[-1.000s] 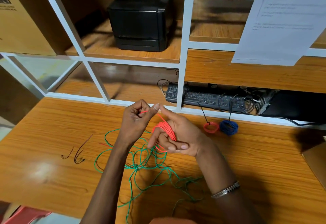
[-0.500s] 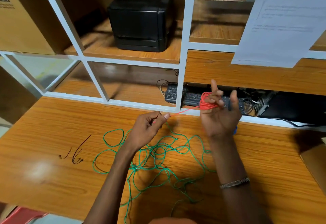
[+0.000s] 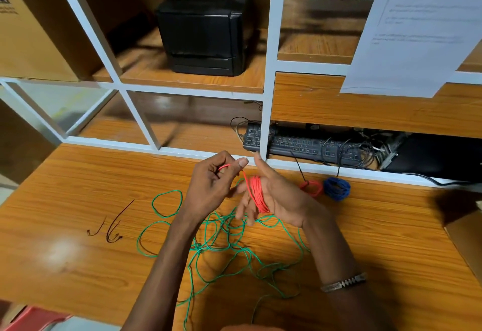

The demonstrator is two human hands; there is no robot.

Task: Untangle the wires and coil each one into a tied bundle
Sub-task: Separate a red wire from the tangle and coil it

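Wood-grain laminate covers the broad surface [image 3: 65, 226], which runs back under a white-framed shelf unit [image 3: 268, 75] holding a boxy black printer [image 3: 203, 28] and, lower down, a black keyboard [image 3: 302, 144].

Sprawled across the middle of the surface lies the green wire [image 3: 221, 239], thin, springy and still a loose tangle of loops, evidently left for later.

Above it the right hand [image 3: 273, 195] is held flat with fingers spread, probably to serve as a former: the red wire [image 3: 257, 193] is wound round them in a tight band of turns. The left hand [image 3: 208, 187] makes a clamped grip on that wire's free end, thumb and forefinger pinching it taut just beside the coil, likely to lay the last turn or begin the tie.

Near the shelf edge sit two finished bundles side by side, a small red coil [image 3: 311, 187] and a blue coil [image 3: 337, 188], each apparently cinched with a black tie.
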